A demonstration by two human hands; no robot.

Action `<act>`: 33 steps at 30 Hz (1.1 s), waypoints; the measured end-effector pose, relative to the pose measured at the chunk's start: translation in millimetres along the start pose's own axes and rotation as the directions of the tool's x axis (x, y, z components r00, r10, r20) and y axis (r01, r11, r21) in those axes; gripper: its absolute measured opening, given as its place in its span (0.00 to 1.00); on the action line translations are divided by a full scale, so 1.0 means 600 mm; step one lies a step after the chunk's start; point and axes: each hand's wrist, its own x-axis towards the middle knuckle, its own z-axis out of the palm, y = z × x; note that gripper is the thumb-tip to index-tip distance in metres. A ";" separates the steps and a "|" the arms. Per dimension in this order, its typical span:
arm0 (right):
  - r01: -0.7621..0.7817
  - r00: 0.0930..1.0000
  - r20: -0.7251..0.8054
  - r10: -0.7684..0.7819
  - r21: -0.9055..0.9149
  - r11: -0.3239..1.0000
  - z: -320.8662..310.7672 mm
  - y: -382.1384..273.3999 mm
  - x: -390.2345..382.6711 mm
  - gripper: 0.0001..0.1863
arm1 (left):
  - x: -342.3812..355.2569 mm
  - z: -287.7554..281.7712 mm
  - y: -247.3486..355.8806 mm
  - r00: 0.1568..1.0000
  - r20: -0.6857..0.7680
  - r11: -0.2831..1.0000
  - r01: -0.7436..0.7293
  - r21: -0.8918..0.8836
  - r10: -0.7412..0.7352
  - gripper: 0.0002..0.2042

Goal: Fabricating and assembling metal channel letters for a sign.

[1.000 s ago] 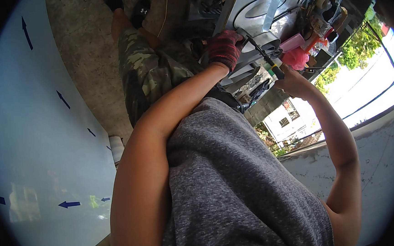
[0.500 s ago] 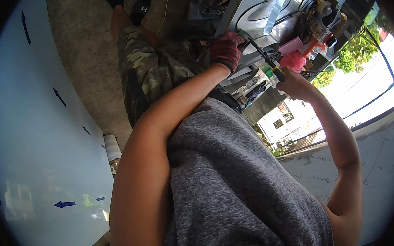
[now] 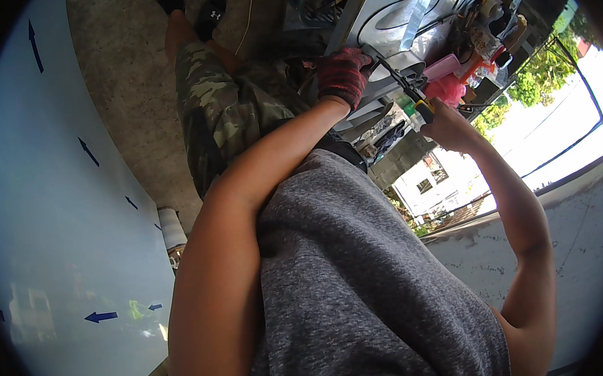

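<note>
My left hand (image 3: 341,79), in a red and black knitted glove, is closed on a grey curved metal piece (image 3: 377,64) at the edge of a metal workbench (image 3: 353,14). My bare right hand (image 3: 445,125) grips the black and yellow handle of a long dark tool (image 3: 403,78), whose far end reaches to the metal piece beside my gloved fingers. The exact contact at the tool's tip is too small to make out. A clear narrow strip (image 3: 418,13) lies on the bench above.
Pink plastic items (image 3: 441,66), an orange item (image 3: 476,69) and other clutter crowd the bench's right part. At left stands a large white panel (image 3: 59,226) with blue arrows, near a white roll (image 3: 172,227). A cable (image 3: 249,13) crosses the concrete floor (image 3: 119,75). A sunlit opening shows at right.
Both hands keep their grip and stay almost in place. The view shifts very slightly; the tool shows no clear movement.
</note>
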 end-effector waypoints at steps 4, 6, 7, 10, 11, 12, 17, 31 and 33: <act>-0.006 1.000 -0.004 0.006 0.003 1.000 0.001 0.003 0.002 0.25 | 0.000 0.008 -0.006 0.998 0.021 0.995 0.053 -0.088 -0.051 0.11; -0.029 1.000 0.006 0.029 0.009 1.000 0.003 0.008 0.005 0.25 | 0.001 0.011 -0.006 0.999 0.031 0.995 0.036 -0.091 -0.033 0.12; -0.027 1.000 0.004 0.027 0.007 1.000 0.004 0.010 0.008 0.25 | 0.002 0.011 -0.005 0.990 0.046 0.961 0.138 -0.239 -0.130 0.10; 0.018 1.000 0.002 -0.018 0.007 1.000 0.009 0.016 0.015 0.36 | -0.001 0.008 -0.003 0.983 0.069 0.947 0.182 -0.266 -0.170 0.09; -0.029 0.997 0.069 0.024 0.072 0.997 0.009 0.018 0.019 0.37 | -0.002 0.008 -0.003 0.994 0.035 0.981 0.107 -0.159 -0.103 0.10; -0.080 0.989 0.130 0.065 0.113 0.990 0.009 0.020 0.021 0.38 | 0.001 0.009 -0.003 0.991 0.062 0.982 0.123 -0.144 -0.115 0.10; -0.091 0.984 0.169 0.058 0.196 0.976 0.016 0.029 0.029 0.31 | 0.005 0.036 -0.026 0.920 0.202 0.797 0.391 -0.460 -0.335 0.10; 0.008 0.997 0.069 -0.025 0.238 0.971 0.024 0.030 0.021 0.37 | -0.004 0.024 -0.021 0.983 0.067 0.949 0.183 -0.255 -0.171 0.11; 0.028 0.997 0.057 -0.043 0.239 0.971 0.025 0.032 0.022 0.36 | -0.002 0.015 -0.011 0.986 0.067 0.969 0.161 -0.189 -0.151 0.11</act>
